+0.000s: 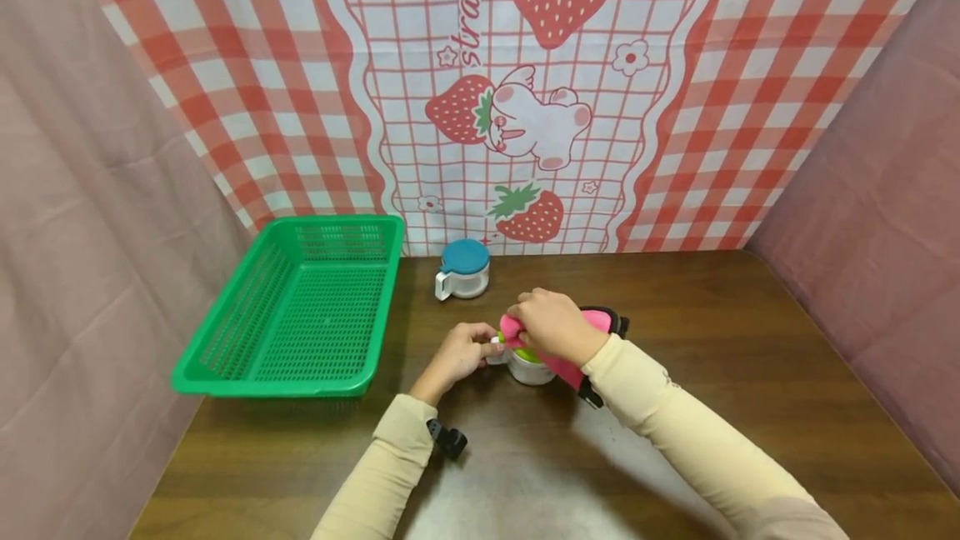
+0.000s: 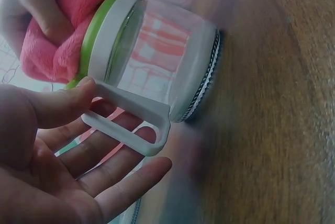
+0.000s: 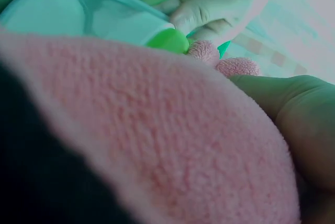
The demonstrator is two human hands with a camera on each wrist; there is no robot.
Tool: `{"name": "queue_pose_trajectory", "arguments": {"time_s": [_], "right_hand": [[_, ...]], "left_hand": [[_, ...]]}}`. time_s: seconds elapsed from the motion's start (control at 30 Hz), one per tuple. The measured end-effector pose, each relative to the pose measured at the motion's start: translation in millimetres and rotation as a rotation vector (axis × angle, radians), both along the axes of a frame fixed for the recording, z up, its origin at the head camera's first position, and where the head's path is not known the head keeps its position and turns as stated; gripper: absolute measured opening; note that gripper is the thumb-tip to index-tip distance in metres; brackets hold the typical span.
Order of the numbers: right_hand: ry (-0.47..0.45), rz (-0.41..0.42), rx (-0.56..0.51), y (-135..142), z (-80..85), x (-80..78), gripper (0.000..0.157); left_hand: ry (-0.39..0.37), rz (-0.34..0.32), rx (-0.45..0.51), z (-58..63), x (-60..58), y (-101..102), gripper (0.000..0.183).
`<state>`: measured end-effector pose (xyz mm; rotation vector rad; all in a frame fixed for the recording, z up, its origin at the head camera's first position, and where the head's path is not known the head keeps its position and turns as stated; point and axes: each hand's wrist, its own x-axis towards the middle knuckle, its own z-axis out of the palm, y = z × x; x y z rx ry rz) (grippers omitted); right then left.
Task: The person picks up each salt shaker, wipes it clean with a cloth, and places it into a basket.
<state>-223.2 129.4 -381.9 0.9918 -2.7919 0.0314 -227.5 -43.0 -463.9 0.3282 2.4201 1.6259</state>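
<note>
A glass seasoning jar (image 1: 531, 372) with a white collar and a green lid (image 2: 94, 33) stands upright on the wooden table. My left hand (image 1: 463, 350) is at its white handle (image 2: 133, 102), the thumb on the handle's top end by the lid and the fingers behind it. From the right, my right hand (image 1: 553, 325) grips a bunched pink fluffy cloth (image 3: 157, 114) against the lid. The rest of the cloth hangs over the jar's right side, hiding part of it. In the left wrist view the glass looks see-through.
Behind the jar, near the wall cloth, stands a second jar (image 1: 465, 283) with a blue lid and white handle. A green plastic basket (image 1: 384, 307) sits at the left. The strawberry-print cloth (image 1: 675, 215) hangs along the table's back edge.
</note>
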Motion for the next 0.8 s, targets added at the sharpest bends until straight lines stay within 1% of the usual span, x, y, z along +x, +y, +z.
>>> {"name": "queue_pose_trajectory", "arguments": {"time_s": [0.13, 0.33, 0.43, 0.53, 0.67, 0.8], "right_hand": [[-0.026, -0.031, 0.002, 0.2, 1.1, -6.8, 0.012], [-0.044, -0.068, 0.000, 3.2, 1.8, -13.3, 0.015], [-0.066, -0.075, -0.003, 7.0, 2.1, -14.3, 0.018], [-0.082, -0.087, -0.018, 13.3, 1.8, -14.1, 0.018], [-0.090, -0.102, -0.049, 23.1, 1.3, -14.6, 0.016], [-0.106, -0.106, -0.080, 32.1, 2.0, -16.5, 0.019]], "left_hand": [[-0.001, 0.002, 0.000, -0.2, 0.4, 0.8, 0.016], [0.026, 0.018, -0.023, -1.0, 0.6, -0.1, 0.016], [0.023, 0.028, -0.049, -1.7, 1.5, -0.2, 0.016], [0.024, 0.028, -0.069, -1.6, 2.6, 1.2, 0.016], [0.036, 0.028, -0.074, -0.4, 2.4, 3.3, 0.016], [0.043, 0.044, -0.080, 0.8, 1.6, 3.2, 0.017]]}}
